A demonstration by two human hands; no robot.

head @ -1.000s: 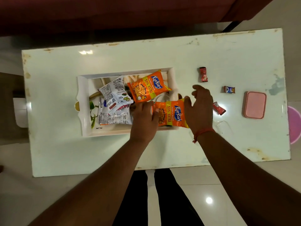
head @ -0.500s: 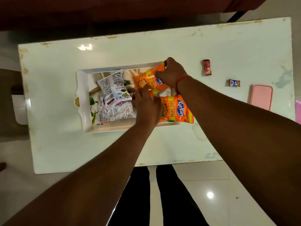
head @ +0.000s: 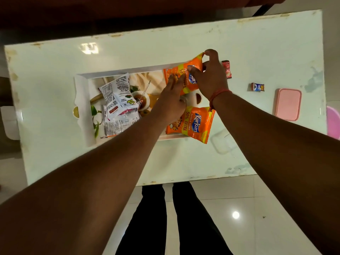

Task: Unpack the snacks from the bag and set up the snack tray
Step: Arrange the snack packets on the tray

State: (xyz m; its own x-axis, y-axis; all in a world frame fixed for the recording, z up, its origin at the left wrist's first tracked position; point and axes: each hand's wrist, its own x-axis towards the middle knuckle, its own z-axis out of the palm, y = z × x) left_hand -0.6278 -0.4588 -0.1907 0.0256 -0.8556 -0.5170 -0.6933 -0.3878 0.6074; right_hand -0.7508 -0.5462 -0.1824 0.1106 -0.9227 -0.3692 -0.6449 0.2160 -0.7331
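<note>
A white rectangular tray (head: 81, 100) sits mid-table. Two white snack packets (head: 118, 100) lie overlapping in its left half. An orange Kurkure packet (head: 191, 124) lies at the tray's near right corner, hanging over the rim. A second orange Kurkure packet (head: 181, 72) is at the far right corner, pinched at its top edge by my right hand (head: 209, 78). My left hand (head: 172, 100) lies flat, fingers extended onto that packet's lower part.
On the white table (head: 55, 153), right of the tray, lie a small red candy (head: 226, 69), a small blue-and-red candy (head: 257, 87) and a pink lidded box (head: 288, 103). A pink round object (head: 334, 122) shows past the table's right edge. My legs stand at the near edge.
My right hand went from beside the near Kurkure packet to the far one and gripped its top edge. My left hand slid from the near packet up onto the far one.
</note>
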